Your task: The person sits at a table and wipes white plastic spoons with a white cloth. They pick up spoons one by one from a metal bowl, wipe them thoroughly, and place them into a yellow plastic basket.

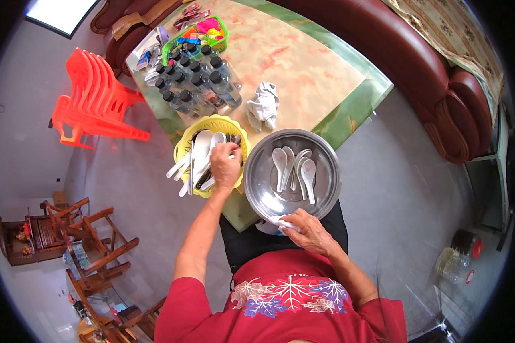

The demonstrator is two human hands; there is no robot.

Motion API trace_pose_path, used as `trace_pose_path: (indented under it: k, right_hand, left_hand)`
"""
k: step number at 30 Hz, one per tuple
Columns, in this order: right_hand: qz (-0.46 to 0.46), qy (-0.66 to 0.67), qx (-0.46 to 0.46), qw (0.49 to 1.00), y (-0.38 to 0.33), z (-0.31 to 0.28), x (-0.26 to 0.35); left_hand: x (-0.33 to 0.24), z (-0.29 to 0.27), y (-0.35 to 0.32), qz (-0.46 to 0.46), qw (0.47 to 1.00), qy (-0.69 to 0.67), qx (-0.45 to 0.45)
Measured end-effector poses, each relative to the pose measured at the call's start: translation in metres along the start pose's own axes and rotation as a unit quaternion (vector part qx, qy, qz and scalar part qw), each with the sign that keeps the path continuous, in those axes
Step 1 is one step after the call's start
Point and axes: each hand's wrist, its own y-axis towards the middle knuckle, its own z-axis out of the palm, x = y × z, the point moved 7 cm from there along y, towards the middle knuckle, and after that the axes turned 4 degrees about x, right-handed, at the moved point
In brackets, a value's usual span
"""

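A yellow plastic basket (pixel 244 129) at the table's near corner holds white ladles (pixel 202 144) and other utensils, with handles sticking out toward the left. My left hand (pixel 226 167) reaches into its right side, fingers curled down among the utensils; whatever they grip is hidden. Right of the basket is a steel basin (pixel 332 182), where several white soup spoons (pixel 308 174) lie side by side. At the basin's near rim, my right hand (pixel 309 231) is closed around a bunched white cloth (pixel 281 222).
Several clear bottles (pixel 223 86) with black caps stand behind the basket, near a green basket (pixel 224 43) of colourful items. A crumpled grey-white cloth (pixel 263 106) lies behind the basin. Stacked red chairs (pixel 100 103) stand left, a leather sofa (pixel 406 54) far right.
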Motion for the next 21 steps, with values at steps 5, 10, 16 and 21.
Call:
trace_pose_path:
  k: [5,10,16,21]
  right_hand:
    - [-0.015,-0.008,-0.025,1.000,-0.002,-0.008,-0.002]
    - [0.008,0.008,-0.028,1.000,-0.009,-0.018,-0.011]
    - [-0.016,0.005,-0.050,0.999,-0.015,-0.021,-0.016]
    - [-0.028,0.001,-0.055,0.998,-0.019,-0.020,-0.016]
  left_hand:
    - [-0.065,0.060,-0.046,-0.033,0.973,-0.042,0.225]
    - [-0.082,0.083,-0.056,-0.072,0.948,0.050,0.306]
    - [-0.060,0.097,-0.065,-0.125,0.932,0.022,0.340]
    - [-0.062,0.090,-0.065,-0.146,0.944,0.011,0.294]
